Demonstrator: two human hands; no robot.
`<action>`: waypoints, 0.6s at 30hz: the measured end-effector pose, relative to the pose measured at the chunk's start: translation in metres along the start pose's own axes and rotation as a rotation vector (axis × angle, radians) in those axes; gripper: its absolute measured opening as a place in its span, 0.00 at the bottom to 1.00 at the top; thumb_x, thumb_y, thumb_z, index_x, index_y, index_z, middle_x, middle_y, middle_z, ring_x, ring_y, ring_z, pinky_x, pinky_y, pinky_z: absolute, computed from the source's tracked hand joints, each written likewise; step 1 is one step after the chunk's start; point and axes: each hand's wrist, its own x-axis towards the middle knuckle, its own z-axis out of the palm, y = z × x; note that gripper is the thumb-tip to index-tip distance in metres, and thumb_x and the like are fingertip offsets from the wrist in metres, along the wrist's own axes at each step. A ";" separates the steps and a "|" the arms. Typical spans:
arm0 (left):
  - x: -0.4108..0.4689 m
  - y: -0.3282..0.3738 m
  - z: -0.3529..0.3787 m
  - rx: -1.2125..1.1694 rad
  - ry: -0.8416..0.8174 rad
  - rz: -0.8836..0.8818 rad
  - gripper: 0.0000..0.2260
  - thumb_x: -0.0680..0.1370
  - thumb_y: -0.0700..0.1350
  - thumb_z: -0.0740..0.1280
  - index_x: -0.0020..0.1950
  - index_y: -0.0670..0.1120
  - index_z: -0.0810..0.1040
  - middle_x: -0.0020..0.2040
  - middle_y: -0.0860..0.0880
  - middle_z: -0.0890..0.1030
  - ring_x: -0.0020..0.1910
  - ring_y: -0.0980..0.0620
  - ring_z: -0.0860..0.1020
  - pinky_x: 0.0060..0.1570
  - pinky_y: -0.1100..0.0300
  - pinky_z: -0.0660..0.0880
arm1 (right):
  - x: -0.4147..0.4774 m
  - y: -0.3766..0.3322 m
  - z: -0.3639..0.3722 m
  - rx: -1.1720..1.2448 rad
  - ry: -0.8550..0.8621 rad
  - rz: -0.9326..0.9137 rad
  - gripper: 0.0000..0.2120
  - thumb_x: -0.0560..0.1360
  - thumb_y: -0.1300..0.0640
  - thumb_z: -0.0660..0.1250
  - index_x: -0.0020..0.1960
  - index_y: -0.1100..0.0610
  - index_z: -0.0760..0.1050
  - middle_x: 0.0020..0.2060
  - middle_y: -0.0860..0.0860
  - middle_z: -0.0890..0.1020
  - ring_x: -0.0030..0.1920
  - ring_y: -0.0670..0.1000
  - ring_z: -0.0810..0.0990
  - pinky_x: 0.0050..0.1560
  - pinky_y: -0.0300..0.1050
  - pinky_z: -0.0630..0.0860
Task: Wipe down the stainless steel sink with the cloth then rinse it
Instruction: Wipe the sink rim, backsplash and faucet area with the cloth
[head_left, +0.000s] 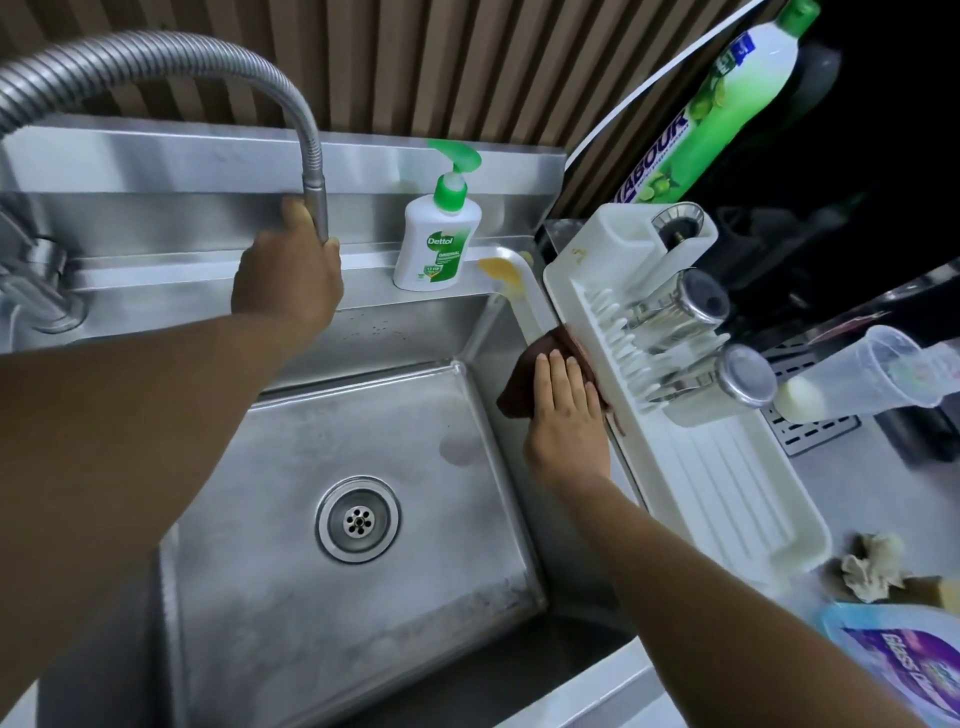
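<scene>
The stainless steel sink (291, 613) fills the lower middle, with a round drain (358, 518) in its floor. My left hand (288, 275) grips the end of the flexible metal faucet hose (311, 171) above the back of the basin. My right hand (566, 410) presses flat on a dark brown cloth (524, 384) lying on the sink's right rim, against the white rack. No water is visibly running.
A Dettol soap pump bottle (434, 244) stands on the back ledge beside a yellow smear (501, 270). A white dish rack (691, 415) with metal shakers borders the right rim. Green dish-soap bottle (711, 104), plastic cup (893, 374), crumpled paper (872, 569) and a glass-cleaner pouch (898, 670) lie right.
</scene>
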 end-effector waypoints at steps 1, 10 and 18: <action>0.000 0.000 0.000 -0.001 0.001 0.001 0.14 0.84 0.49 0.61 0.62 0.40 0.67 0.46 0.37 0.73 0.44 0.34 0.74 0.42 0.45 0.70 | -0.016 0.006 0.003 -0.007 -0.003 0.009 0.36 0.77 0.62 0.56 0.82 0.59 0.46 0.82 0.55 0.51 0.81 0.56 0.47 0.79 0.54 0.46; 0.001 0.000 0.000 -0.031 -0.014 0.013 0.14 0.84 0.48 0.61 0.65 0.41 0.68 0.51 0.35 0.78 0.44 0.37 0.76 0.41 0.48 0.70 | 0.010 -0.004 -0.005 -0.133 -0.025 -0.017 0.35 0.80 0.59 0.53 0.82 0.59 0.40 0.82 0.55 0.46 0.81 0.58 0.44 0.79 0.58 0.46; 0.003 -0.003 0.002 -0.032 -0.020 0.016 0.13 0.84 0.49 0.61 0.64 0.41 0.67 0.46 0.41 0.73 0.42 0.39 0.72 0.41 0.48 0.69 | 0.090 -0.030 -0.025 -0.707 -0.100 -0.264 0.33 0.83 0.49 0.49 0.81 0.62 0.40 0.82 0.56 0.41 0.81 0.57 0.38 0.79 0.57 0.40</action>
